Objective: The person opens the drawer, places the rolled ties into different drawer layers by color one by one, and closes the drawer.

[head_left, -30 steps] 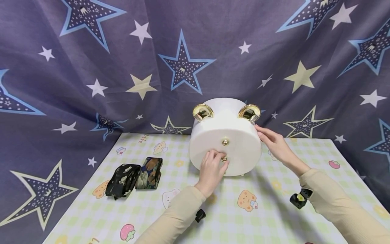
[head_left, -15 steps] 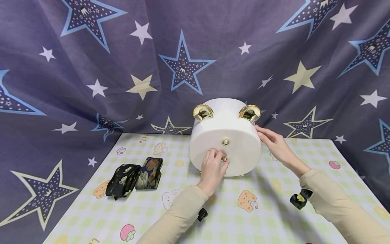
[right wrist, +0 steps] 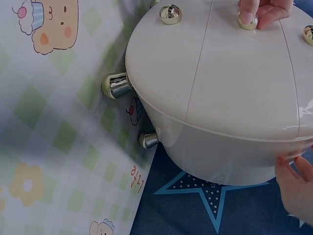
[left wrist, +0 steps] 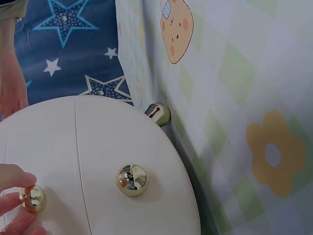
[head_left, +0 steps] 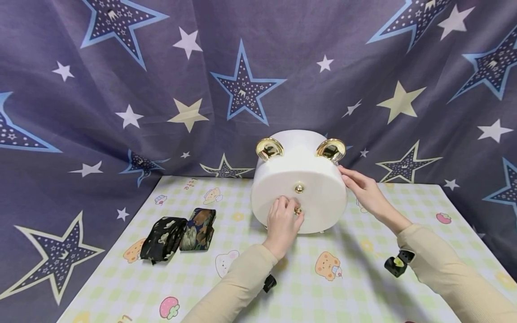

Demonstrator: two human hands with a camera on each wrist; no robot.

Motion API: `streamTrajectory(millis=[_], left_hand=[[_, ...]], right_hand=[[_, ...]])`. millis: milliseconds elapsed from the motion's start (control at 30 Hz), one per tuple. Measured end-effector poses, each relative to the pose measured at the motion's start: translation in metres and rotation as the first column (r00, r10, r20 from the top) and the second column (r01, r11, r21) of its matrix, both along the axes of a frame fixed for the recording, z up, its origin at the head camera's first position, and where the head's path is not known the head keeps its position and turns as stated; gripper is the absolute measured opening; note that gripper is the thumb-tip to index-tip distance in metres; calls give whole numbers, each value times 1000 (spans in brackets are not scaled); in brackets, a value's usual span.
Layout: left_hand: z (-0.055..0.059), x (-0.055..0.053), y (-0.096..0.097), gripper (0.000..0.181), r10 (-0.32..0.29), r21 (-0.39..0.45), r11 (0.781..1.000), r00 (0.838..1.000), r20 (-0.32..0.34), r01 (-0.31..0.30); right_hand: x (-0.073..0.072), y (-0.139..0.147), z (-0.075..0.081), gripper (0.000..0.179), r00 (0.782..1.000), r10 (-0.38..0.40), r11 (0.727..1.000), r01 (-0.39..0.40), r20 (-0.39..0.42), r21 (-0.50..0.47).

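Observation:
A white round drawer box (head_left: 274, 193), shaped like an alarm clock with gold bell-like ears (head_left: 269, 149) on top, stands upright on the table. Seams split its front into drawers with gold knobs. My left hand (head_left: 282, 226) pinches the middle knob (left wrist: 36, 198) between thumb and fingers; in the right wrist view that knob (right wrist: 247, 22) is partly covered by the fingers. Another knob (head_left: 299, 188) sits above it, and the lower knob (left wrist: 132, 179) shows in the left wrist view. My right hand (head_left: 365, 190) rests its fairly straight fingers against the box's right side.
Two dark patterned folded bundles, one black (head_left: 161, 240) and one brownish (head_left: 198, 229), lie at the left of the checkered tablecloth (head_left: 194, 287). A purple star-printed curtain (head_left: 303, 89) hangs close behind the box. Short gold feet (right wrist: 117, 85) support the box.
My left forearm and wrist have shifted slightly to the right and up, fingers still at the middle knob. The right hand and the box show no visible movement.

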State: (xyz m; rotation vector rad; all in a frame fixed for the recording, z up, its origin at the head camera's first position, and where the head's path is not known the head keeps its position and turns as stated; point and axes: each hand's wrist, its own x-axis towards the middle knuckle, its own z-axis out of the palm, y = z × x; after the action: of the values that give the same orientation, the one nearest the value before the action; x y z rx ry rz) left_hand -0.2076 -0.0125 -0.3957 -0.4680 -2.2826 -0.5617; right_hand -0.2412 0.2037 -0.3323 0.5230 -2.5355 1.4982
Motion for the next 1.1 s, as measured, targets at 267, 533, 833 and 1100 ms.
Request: streamTrajectory(millis=[267,533,833,1100], left_hand=[[0,3,0,18,11,-2,1000,1000,-7,-11],[-2,4,1,18,16,-2,1000,1000,-26,-16],[-2,4,1,19,21,-13,1000,999,-27,-21],[-2,4,1,19,18,-9,1000,999,-44,-18]], right_hand=[[2,-1,2,45,1000,-1,1000,1,5,-4],[2,0,1,47,1000,7,1000,-7,10,3],[0,1,0,48,1000,9,1000,-9,9,6],[0,1,0,49,1000,11,1000,-11,8,11]])
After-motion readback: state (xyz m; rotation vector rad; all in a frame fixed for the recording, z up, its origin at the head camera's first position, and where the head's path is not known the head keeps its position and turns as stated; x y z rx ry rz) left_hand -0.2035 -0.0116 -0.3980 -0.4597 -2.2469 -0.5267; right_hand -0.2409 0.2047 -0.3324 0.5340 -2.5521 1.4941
